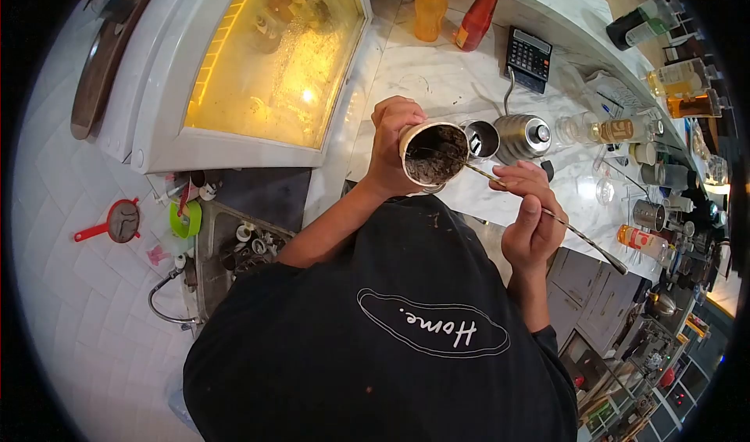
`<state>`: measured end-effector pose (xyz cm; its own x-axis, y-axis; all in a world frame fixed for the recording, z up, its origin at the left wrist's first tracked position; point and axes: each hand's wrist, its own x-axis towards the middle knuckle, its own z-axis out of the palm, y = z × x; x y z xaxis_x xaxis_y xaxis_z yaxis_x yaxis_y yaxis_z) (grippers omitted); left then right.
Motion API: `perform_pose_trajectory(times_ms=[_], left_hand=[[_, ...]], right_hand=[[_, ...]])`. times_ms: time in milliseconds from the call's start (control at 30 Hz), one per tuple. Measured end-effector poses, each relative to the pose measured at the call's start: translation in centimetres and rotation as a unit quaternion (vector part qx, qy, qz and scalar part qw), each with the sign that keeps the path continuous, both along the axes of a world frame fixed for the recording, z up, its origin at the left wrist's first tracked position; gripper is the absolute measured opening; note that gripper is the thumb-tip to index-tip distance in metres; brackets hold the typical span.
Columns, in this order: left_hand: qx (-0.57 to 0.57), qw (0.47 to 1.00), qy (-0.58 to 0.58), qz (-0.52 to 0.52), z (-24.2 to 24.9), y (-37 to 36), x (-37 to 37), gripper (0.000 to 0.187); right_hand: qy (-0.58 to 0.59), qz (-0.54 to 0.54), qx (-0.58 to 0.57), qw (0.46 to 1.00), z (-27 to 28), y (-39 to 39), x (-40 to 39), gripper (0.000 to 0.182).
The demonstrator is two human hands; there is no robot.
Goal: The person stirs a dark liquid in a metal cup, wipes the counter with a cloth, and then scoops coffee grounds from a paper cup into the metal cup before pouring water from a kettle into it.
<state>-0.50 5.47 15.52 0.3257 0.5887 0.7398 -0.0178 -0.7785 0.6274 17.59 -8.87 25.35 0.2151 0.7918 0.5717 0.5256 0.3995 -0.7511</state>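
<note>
My left hand [388,151] is wrapped round a pale cup [404,161], tilted so that its mouth faces me. Dark brown, grainy residue [437,163] coats the inside of this cup. Between the fingers of my right hand [535,221] is a long bar spoon [584,240] with a twisted stem. One end of it reaches to the cup's right rim; the other points down to the right. Just beyond the cup stand a small metal cup [487,139] and a steel gooseneck kettle [525,139].
An orange-capped bottle [430,12], a red sauce bottle [479,14] and a calculator [529,57] are at the back of the marble counter [394,67]. Left is a glass-door cabinet lit yellow [273,67], above a cluttered sink [223,219]. Several bottles and glasses crowd the right side.
</note>
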Motion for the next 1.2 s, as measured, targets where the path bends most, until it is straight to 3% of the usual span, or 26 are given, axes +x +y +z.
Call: perform_pose_trajectory(times_ms=[467, 767, 900, 1200], left_hand=[[0.020, 0.997, -0.022, -0.070, 0.0, 0.5, 0.5, 0.088], [0.011, 0.997, -0.033, -0.076, -0.2, 0.4, 0.7, 0.092], [0.014, 0.994, -0.079, -0.080, 0.8, 0.2, 1.6, 0.083], [0.001, 0.994, -0.077, -0.072, 0.1, 0.6, 2.0, 0.082]], right_hand=[[0.007, -0.002, -0.053, 0.999, 1.6, -0.1, 0.1, 0.025], [0.027, 0.002, -0.080, 0.996, 2.9, 0.6, 0.6, 0.030], [0.059, -0.027, -0.083, 0.994, 3.3, 1.1, 0.8, 0.034], [0.042, -0.056, -0.094, 0.993, 3.1, 1.7, 0.5, 0.039]])
